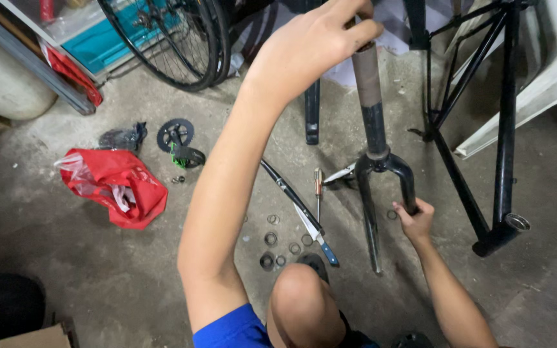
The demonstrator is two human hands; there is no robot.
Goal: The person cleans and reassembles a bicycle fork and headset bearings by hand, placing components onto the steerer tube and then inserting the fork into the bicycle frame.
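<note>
fork (376, 138) stood near-upright on floor (66, 258), long axis steerer-up | left hand (317, 38) fingers closed round steerer top | right hand (414, 219) fingers wrapped on lower blade | frame (504, 129) just beside, to the right | loose rings (272, 248) near knee

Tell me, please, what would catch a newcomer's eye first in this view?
A black bicycle fork stands upright at centre; the left hand grips its steerer top, the right hand one blade. A crumpled red plastic bag lies on the concrete floor at left, small rings scattered between.
</note>
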